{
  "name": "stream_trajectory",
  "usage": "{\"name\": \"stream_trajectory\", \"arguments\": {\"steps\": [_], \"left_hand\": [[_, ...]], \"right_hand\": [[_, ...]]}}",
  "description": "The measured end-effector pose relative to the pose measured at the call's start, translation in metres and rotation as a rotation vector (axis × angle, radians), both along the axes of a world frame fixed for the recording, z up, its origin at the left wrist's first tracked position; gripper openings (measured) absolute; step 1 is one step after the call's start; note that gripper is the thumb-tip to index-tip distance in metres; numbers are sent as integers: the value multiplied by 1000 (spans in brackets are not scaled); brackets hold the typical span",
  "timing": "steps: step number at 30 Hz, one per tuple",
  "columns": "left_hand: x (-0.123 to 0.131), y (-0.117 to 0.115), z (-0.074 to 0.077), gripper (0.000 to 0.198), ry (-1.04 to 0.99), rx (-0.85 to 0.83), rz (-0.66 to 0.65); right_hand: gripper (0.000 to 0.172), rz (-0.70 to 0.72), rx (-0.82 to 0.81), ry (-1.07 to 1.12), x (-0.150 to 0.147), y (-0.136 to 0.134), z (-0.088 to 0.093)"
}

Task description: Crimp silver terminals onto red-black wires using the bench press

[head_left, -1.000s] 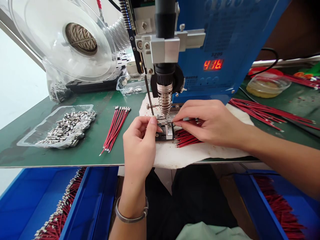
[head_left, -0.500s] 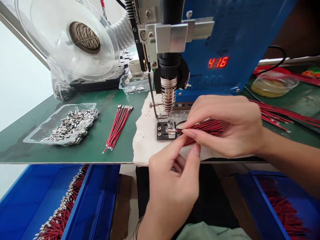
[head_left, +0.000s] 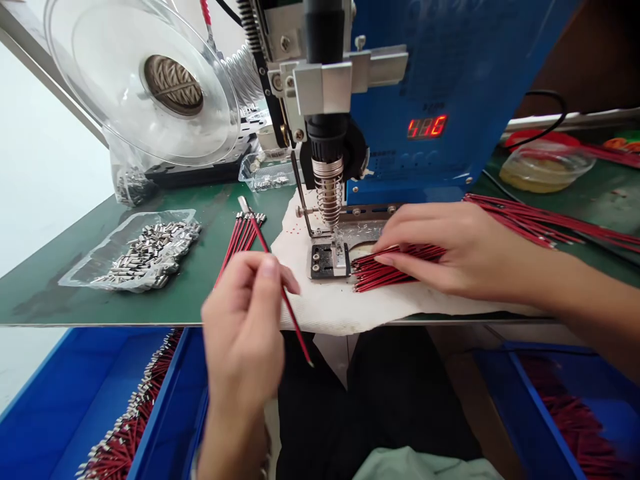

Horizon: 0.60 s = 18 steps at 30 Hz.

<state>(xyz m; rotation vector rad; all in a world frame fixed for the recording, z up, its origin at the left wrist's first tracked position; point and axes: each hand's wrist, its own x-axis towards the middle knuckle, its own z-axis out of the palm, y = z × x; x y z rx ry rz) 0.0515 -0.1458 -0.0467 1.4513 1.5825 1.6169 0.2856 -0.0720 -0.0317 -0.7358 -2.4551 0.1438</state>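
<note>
My left hand (head_left: pixel 247 313) pinches a single red wire (head_left: pixel 280 287) with a metal tip at its upper end, holding it slanted above the table's front edge, beside a small bundle of finished red wires (head_left: pixel 240 237). My right hand (head_left: pixel 445 247) rests with curled fingers on a pile of red wires (head_left: pixel 385 267) lying on a white cloth (head_left: pixel 340 307), just right of a small metal fixture (head_left: pixel 329 260). Directly over that fixture hangs the machine's spring-wrapped tip (head_left: pixel 327 193).
A blue machine (head_left: pixel 425 87) shows a red digital readout (head_left: pixel 427 127). A clear reel (head_left: pixel 150 80) stands at the back left. A plastic bag of metal terminals (head_left: pixel 140 250) lies on the green table. Long red wires (head_left: pixel 540 220) lie at right. Blue bins (head_left: pixel 90 407) below hold finished wires.
My left hand has drawn one wire away from the fixture and swung left toward the small bundle. My right hand has settled lower onto the wire pile.
</note>
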Motion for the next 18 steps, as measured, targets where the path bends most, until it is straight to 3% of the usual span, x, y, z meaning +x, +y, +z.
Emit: {"name": "stream_trajectory", "arguments": {"steps": [3, 7, 10, 18], "left_hand": [[-38, 25, 11, 35, 468, 7, 124], [-68, 56, 24, 35, 772, -118, 254], [-78, 73, 27, 33, 855, -175, 269], [-96, 89, 10, 48, 829, -145, 290]], "right_hand": [[20, -25, 84, -78, 13, 1, -11], [21, 17, 162, -104, 17, 1, -21], [19, 26, 177, -103, 14, 3, -26], [18, 60, 197, -66, 8, 6, -25]]}}
